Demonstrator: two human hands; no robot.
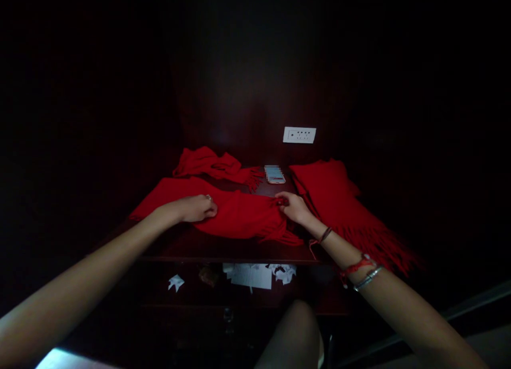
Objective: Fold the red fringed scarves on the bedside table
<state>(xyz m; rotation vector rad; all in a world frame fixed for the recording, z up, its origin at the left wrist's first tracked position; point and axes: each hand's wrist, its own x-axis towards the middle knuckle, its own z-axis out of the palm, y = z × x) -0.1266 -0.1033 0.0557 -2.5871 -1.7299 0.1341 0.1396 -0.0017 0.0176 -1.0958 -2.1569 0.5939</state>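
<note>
A red fringed scarf [239, 214] lies spread across a dark wooden table [223, 249]. My left hand [197, 207], with a ring on one finger, rests on the scarf's left part with its fingers curled onto the cloth. My right hand [293, 206] pinches the scarf's upper right edge. Bracelets circle my right wrist and forearm. A second red scarf [211, 164] lies crumpled at the back left. A third red scarf [343, 204] with fringe drapes over the table's right side.
A phone [275, 174] lies at the back of the table between the scarves. A white wall socket [299, 134] sits on the dark panel behind. White papers [249, 276] and scraps lie on a shelf under the table. My knee [295, 331] shows below.
</note>
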